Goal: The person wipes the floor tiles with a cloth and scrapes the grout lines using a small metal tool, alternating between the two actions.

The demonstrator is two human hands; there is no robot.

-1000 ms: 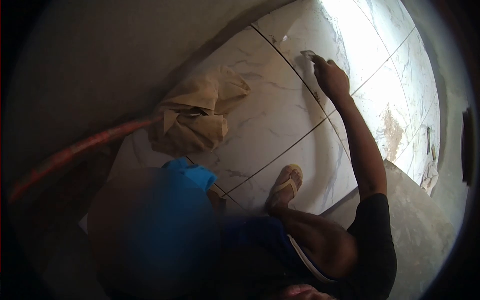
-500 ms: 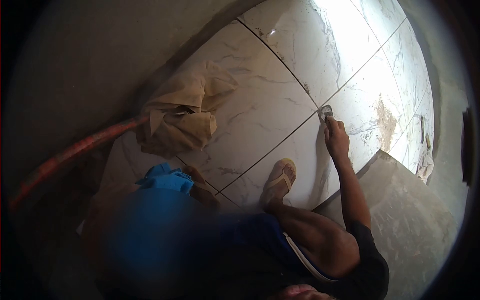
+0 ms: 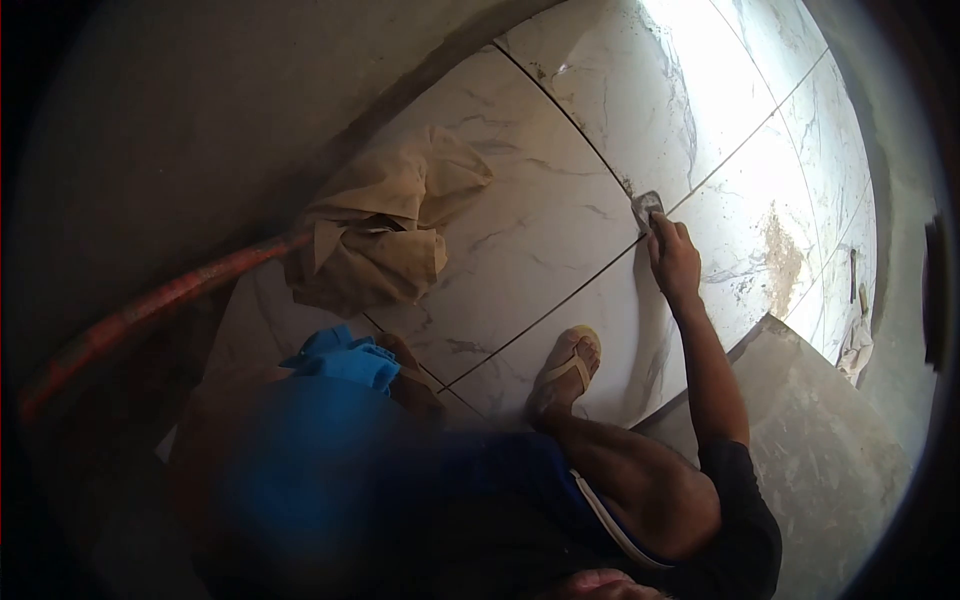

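Observation:
My right hand [image 3: 676, 258] is closed on the handle end of a small flat scraper-like tool [image 3: 648, 207]. The tool's blade lies on the white marbled floor tiles [image 3: 545, 215], close to where the dark joints cross. At the lower left is a bright blue cloth [image 3: 345, 360], blurred towards the bottom. My left hand cannot be made out; a small patch of skin at the bottom edge is too cut off to identify.
A crumpled brown cloth or sack [image 3: 385, 240] lies on the tiles, touching a red pipe or hose [image 3: 160, 295]. Sandy debris [image 3: 780, 262] is at the right, near a grey slab [image 3: 800, 420]. My sandalled foot [image 3: 568, 370] rests on the floor.
Held in my right hand, the tool has moved slightly up and left over the tile joint crossing, its blade now turned more to the left. The whole view has shifted slightly.

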